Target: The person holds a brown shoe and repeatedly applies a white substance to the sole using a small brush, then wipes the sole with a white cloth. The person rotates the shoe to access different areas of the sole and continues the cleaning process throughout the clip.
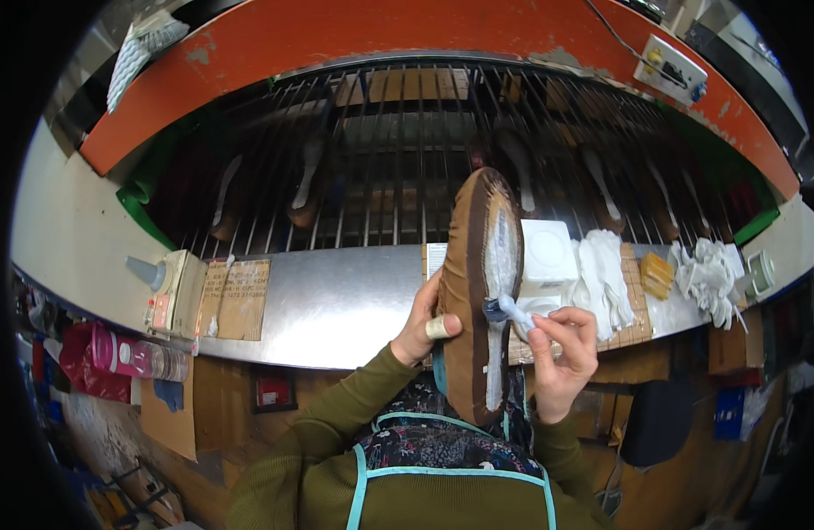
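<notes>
A brown suede-like shoe [462, 265] without an outsole is upended in front of me, its underside turned to the right and its toe pointing away. Pale grey-white material runs along the middle of that underside. My left hand [417, 329] grips its side, with a wrapped thumb laid over the brown upper. Pinched in the fingers of my right hand [566, 353] is a small brush [515, 311] with a whitish handle. Its dark head touches the underside near the narrow waist. Beyond the brush stands a white square container [548, 252], partly hidden by the shoe.
Behind the metal ledge [336, 305], a rack of bars [371, 177] carries several similar shoes. White gloves [605, 283], a yellow block [657, 276] and crumpled white gloves [709, 276] lie on the right. A cardboard piece [237, 296] and a beige box [179, 287] are on the left.
</notes>
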A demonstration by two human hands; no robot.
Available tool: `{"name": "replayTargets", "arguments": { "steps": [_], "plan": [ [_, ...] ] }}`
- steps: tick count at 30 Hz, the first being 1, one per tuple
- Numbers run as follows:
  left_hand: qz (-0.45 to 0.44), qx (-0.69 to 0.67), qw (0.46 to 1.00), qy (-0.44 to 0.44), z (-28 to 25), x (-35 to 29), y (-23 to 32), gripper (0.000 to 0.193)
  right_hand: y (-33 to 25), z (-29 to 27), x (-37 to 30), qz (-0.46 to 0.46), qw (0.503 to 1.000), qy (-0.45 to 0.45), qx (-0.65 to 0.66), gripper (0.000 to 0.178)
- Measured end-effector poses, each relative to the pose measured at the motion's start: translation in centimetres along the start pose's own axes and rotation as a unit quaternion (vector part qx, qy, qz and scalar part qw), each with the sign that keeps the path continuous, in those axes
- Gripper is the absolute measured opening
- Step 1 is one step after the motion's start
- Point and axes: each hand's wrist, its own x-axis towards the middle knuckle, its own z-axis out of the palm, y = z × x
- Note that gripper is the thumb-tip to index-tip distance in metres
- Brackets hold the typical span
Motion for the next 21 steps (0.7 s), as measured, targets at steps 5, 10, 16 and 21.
{"name": "replayTargets", "arguments": {
  "steps": [5,10,16,21],
  "plan": [
    [0.039,0.026,0.999,0.010,0.0,-1.1,-0.4,0.102,0.6,1.7,0.3,0.035,0.998,-0.002,0.045,0.016],
    [0.043,0.067,0.997,0.013,0.6,-1.5,0.4,0.103,0.9,2.4,2.1,0.015,0.999,0.006,0.046,0.015],
    [0.061,0.099,0.993,0.008,0.0,-1.6,0.4,0.105,1.1,3.0,5.0,0.008,0.998,0.015,0.059,0.013],
    [0.062,0.113,0.992,0.002,-0.2,-1.6,0.8,0.104,1.6,3.1,7.2,-0.035,0.999,0.017,0.037,0.011]
  ]
}}
